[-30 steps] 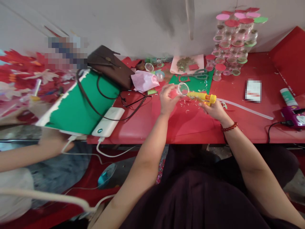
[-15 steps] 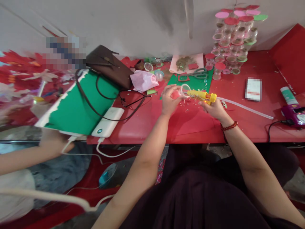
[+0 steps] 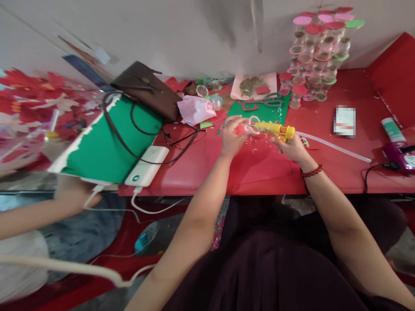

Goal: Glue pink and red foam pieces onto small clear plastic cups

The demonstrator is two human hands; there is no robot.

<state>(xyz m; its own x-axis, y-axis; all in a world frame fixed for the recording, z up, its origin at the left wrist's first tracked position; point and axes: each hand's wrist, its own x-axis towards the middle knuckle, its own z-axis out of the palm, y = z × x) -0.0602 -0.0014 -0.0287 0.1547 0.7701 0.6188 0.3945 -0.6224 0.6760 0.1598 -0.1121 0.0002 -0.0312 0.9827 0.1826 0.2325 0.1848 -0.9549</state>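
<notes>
My right hand [image 3: 289, 146] is wrapped round a yellow glue gun [image 3: 272, 128], with a long clear glue stick [image 3: 337, 149] trailing from its back to the right. The gun's tip points left and meets the rim of a clear plastic cup piece [image 3: 253, 122]. My left hand [image 3: 231, 134] holds that cup piece from the left, fingers curled round it; a pinkish-red part shows by the fingers. Under both hands lies red paper [image 3: 256, 166] on the red table, strewn with small pale scraps.
Stacked clear cups with coloured discs [image 3: 314, 56] stand at the back right. Scissors [image 3: 272, 100] lie on green paper behind my hands. To the left are a brown bag [image 3: 145, 88], a white power bank [image 3: 147, 166] and another person's arm [image 3: 35, 214]. A purple device [image 3: 400, 155] sits far right.
The clear cup piece has tilted and shifted slightly in my left hand, which has moved a little to the right. My right hand and the glue gun have hardly moved.
</notes>
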